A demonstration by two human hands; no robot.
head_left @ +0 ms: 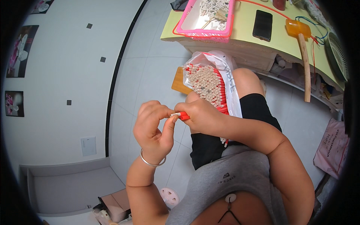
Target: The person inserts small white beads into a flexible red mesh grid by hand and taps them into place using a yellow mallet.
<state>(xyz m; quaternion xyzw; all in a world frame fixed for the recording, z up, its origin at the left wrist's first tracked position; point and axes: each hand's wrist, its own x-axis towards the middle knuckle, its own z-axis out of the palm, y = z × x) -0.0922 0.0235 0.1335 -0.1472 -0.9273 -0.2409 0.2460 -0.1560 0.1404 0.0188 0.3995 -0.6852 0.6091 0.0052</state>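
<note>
In front of my body, the thumb and forefinger of my left hand (152, 125) pinch a small white end piece (175, 114). It sits at the end of a red stick (184, 116), which my right hand (204, 115) grips in closed fingers. More than one stick may be in that fist; the fingers hide the rest. Just beyond my right hand, a dense bundle of red sticks (224, 90) with pale, hollow-looking ends stands in a white plastic bag (233, 95) by my knees. A few similar ends show below my right forearm.
On the yellow-green table ahead are a pink-rimmed basket (204, 33) of small white pieces, a black phone (262, 25) and an orange-headed mallet (298, 28), its wooden handle overhanging the edge. A dark green sieve (336, 56) is at far right. A wooden board (180, 80) shows behind the bag.
</note>
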